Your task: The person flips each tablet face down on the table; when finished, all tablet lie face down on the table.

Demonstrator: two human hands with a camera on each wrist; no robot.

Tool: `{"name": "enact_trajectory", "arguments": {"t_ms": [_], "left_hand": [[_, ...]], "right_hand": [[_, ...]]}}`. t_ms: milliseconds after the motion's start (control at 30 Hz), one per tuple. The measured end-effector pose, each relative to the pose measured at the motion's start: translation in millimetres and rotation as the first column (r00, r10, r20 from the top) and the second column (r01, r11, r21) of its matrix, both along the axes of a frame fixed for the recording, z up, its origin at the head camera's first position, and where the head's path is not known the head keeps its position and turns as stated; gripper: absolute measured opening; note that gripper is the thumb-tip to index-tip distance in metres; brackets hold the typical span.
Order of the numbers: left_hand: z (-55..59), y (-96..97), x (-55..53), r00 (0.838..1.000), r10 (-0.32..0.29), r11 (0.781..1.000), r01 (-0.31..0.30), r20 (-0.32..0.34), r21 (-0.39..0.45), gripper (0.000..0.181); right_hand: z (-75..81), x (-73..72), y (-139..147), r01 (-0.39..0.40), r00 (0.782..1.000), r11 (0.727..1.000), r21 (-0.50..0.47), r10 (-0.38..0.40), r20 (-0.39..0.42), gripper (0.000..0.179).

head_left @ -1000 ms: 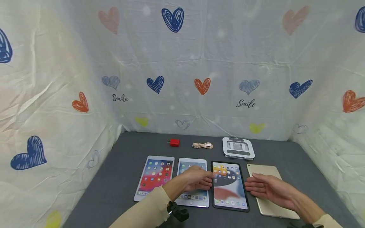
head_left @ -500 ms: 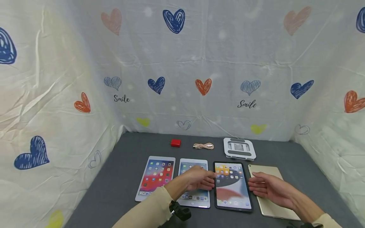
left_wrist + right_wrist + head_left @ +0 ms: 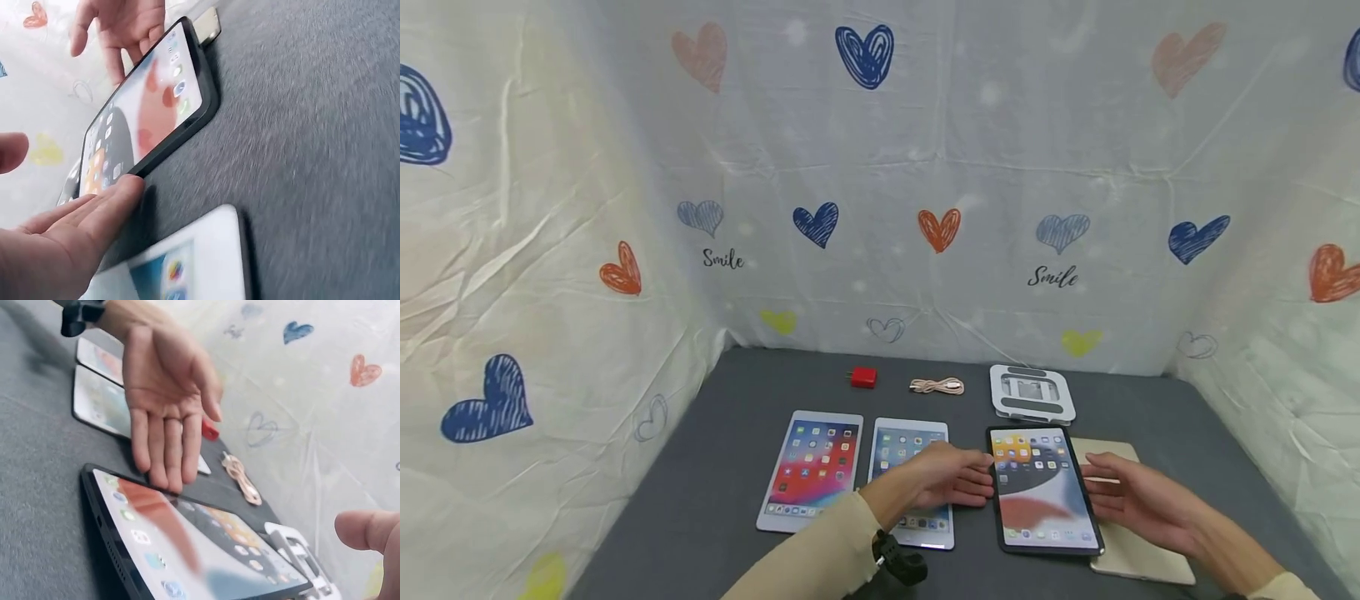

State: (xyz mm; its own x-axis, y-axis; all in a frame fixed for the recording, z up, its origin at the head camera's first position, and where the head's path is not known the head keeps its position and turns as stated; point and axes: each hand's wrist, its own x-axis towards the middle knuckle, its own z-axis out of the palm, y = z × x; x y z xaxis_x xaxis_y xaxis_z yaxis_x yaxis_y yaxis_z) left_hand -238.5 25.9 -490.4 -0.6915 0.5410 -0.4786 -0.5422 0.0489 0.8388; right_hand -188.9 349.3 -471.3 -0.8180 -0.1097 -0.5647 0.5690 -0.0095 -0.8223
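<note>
A black-edged tablet [image 3: 1045, 492] with a lit home screen stands between both hands, its right side overlapping a gold tablet [image 3: 1142, 557] that lies back up. My left hand [image 3: 951, 477] has its straight fingertips at the black-edged tablet's left edge; the left wrist view shows the fingers [image 3: 119, 203] right against that side. Along the opposite edge my right hand [image 3: 1142, 504] extends its fingers, thumb raised apart, above the gold tablet. Below my left forearm lies a white tablet [image 3: 910, 437], partly hidden by the hand and wrist.
Another white tablet [image 3: 812, 467] with a red and blue screen lies at the left. Along the back sit a red charger plug [image 3: 864, 377], a bundled pale cable [image 3: 937, 386] and a folded white stand [image 3: 1032, 393]. A heart-printed cloth [image 3: 925, 167] walls off the grey table.
Both hands and the black-edged tablet have moved right together. The tablet now covers part of the gold one, and a wider gap separates it from the white tablet.
</note>
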Motion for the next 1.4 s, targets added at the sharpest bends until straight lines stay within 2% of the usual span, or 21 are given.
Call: {"name": "enact_trajectory", "arguments": {"t_ms": [100,167,300,433,567,733,833,967,1067,1267,1400], "left_hand": [[-3.0,14.2,3.8,1.000,-0.014,1.000,0.014,-0.014,0.014,0.047],[-5.4,23.6,6.6,0.999,-0.030,0.999,0.031,-0.018,0.032,0.049],[-3.3,34.4,9.2,0.997,-0.070,0.997,0.071,-0.008,0.042,0.050],[11.2,33.9,5.9,0.997,-0.079,0.995,0.081,-0.024,0.054,0.051],[31.0,30.6,-0.3,0.995,-0.085,0.987,0.091,-0.052,0.130,0.056],[54.4,27.5,-4.7,0.990,-0.136,0.961,0.137,-0.022,0.239,0.062],[65.0,26.8,-4.6,0.986,-0.164,0.953,0.163,-0.018,0.256,0.062],[73.4,28.0,-1.9,0.982,-0.188,0.946,0.190,-0.034,0.262,0.065],[77.2,29.8,0.5,0.983,-0.181,0.944,0.183,-0.033,0.275,0.068],[81.6,31.9,3.3,0.994,-0.110,0.951,0.110,-0.014,0.290,0.068],[83.1,28.4,5.0,0.997,-0.077,0.958,0.078,-0.015,0.277,0.068]], "right_hand": [[5.7,4.5,12,-0.010,1.000,1.000,0.008,0.010,-0.002,0.077],[9.6,8.0,26,-0.033,0.999,0.999,-0.014,0.032,-0.026,0.063],[20.3,11.9,42,-0.075,0.995,0.997,0.029,0.077,-0.061,0.058],[30.5,11.5,43,-0.130,0.987,0.986,0.106,0.139,-0.083,0.075],[41.4,10.4,36,-0.159,0.981,0.980,0.120,0.170,-0.091,0.076],[56.1,9.8,16,-0.144,0.984,0.977,0.157,0.158,-0.080,0.080],[62.0,10.7,5,-0.138,0.984,0.974,0.177,0.156,-0.092,0.078],[65.2,12.0,-6,-0.156,0.975,0.971,0.182,0.181,-0.131,0.076],[65.3,12.7,-14,-0.171,0.965,0.971,0.169,0.199,-0.168,0.073],[64.1,14.0,-36,-0.196,0.947,0.972,0.128,0.221,-0.234,0.067],[65.2,13.8,-49,-0.204,0.941,0.971,0.127,0.230,-0.248,0.067]]}}
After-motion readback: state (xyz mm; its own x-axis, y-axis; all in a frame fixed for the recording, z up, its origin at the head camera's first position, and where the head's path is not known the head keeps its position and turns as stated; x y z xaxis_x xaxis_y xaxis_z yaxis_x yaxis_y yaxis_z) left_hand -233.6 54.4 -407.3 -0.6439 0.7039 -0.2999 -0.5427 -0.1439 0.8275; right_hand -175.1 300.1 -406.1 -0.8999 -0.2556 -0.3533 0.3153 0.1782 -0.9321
